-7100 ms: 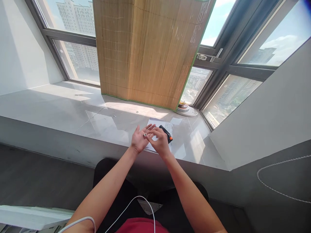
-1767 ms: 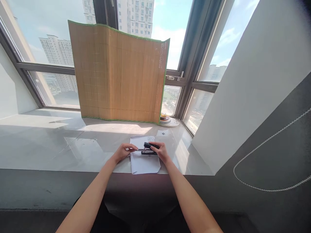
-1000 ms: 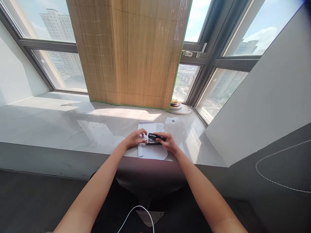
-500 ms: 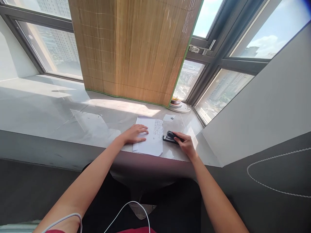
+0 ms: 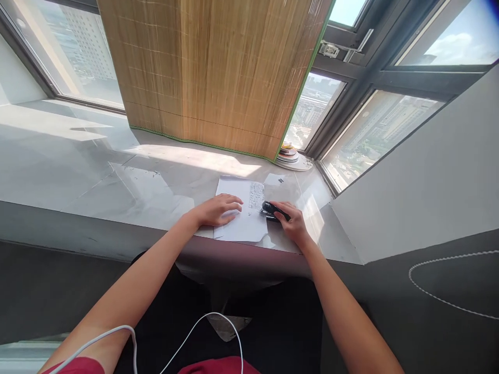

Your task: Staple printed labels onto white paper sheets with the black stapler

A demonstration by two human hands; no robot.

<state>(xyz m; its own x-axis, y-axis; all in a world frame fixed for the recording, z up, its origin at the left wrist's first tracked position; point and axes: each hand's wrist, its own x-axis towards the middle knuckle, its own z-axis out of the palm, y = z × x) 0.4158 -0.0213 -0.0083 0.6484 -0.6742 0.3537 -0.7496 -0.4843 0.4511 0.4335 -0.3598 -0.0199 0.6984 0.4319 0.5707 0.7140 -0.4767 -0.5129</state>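
White sheets of paper (image 5: 245,226) lie on the window ledge, with dark handwriting near the upper right. My left hand (image 5: 219,210) rests on their left part, fingers stretched out and holding nothing. My right hand (image 5: 290,221) is wrapped round a black stapler (image 5: 268,209) at the right edge of the paper. The stapler's front end overlaps that edge; whether the sheet is between its jaws I cannot tell. Beyond the stapler lies a small white paper piece (image 5: 275,179) with dark staple strips (image 5: 281,181) on it.
A bamboo blind (image 5: 210,72) hangs in front of the window, down to the ledge (image 5: 89,176). Stacked round plates or discs (image 5: 290,157) stand in the right corner. A white cable (image 5: 212,314) loops over my lap, and a beaded cord (image 5: 411,270) hangs at right.
My right hand has moved the stapler left onto the paper's right edge. My left hand stays on the sheets, its fingers slightly shifted. The camera view has shifted a little.
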